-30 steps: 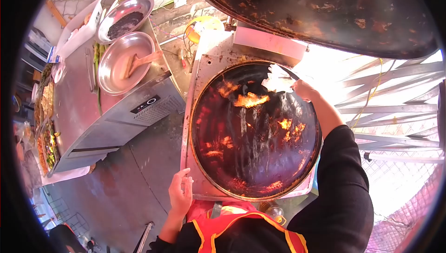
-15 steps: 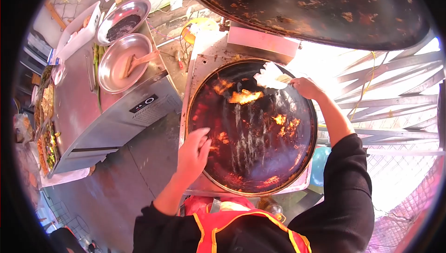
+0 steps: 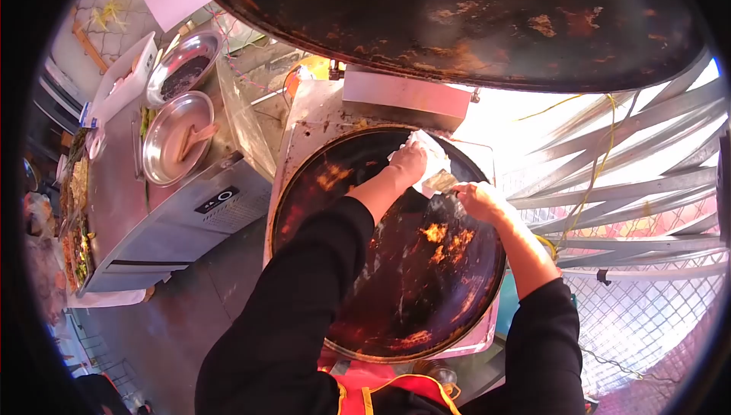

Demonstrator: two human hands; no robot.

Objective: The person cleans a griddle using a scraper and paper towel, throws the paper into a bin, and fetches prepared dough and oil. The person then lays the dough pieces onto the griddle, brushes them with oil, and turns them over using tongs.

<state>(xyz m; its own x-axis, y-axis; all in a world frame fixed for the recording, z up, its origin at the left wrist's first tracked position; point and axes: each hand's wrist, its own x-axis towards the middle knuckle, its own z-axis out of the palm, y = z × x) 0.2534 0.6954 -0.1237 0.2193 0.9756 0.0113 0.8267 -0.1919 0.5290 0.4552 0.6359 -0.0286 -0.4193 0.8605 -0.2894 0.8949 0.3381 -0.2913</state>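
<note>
A large round dark griddle (image 3: 396, 301), worn and stained in orange-brown patches, lies below my hands. Over its far right part, my left hand (image 3: 410, 161) is closed on a crumpled white cloth or paper (image 3: 431, 148). My right hand (image 3: 481, 202) grips the handle end of a flat scraper (image 3: 440, 182), whose blade points left and meets the white wad. Both hands are close together, the left one a little farther away from me.
The griddle's raised lid (image 3: 457, 27) hangs across the top. At left stands a steel counter (image 3: 129, 209) with a metal bowl (image 3: 156, 152) holding a wooden tool, a second bowl (image 3: 164, 87) with dark contents, and a white tray (image 3: 122, 72). Metal lattice (image 3: 632, 179) borders the right.
My left hand has gone from the griddle's near left edge up to the white wad and taken hold of it. My right hand has come nearer, and the scraper now shows.
</note>
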